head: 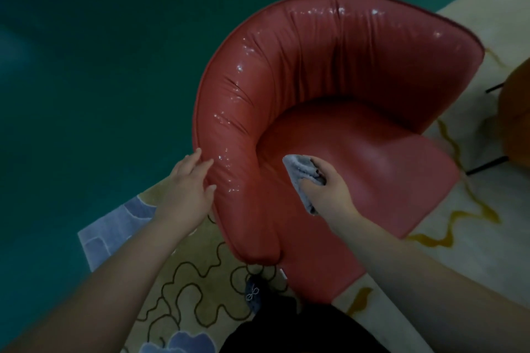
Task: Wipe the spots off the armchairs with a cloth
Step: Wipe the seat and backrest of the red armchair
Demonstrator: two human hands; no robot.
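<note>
**One red armchair, one cloth, two hands at work**

At about 8 o'clock in the frame, the left hand rests with straight fingers on the outer edge of the armchair's near arm, holding nothing. One red armchair fills the centre on a patterned rug; its curved back runs from 8 o'clock round to 1 o'clock, and its seat opens toward 4 o'clock. Pale glossy spots dot the padded back (too many to count). Toward 5 o'clock, the right hand grips one grey cloth, bunched against the seat. A second, orange chair shows at 3 o'clock.
</note>
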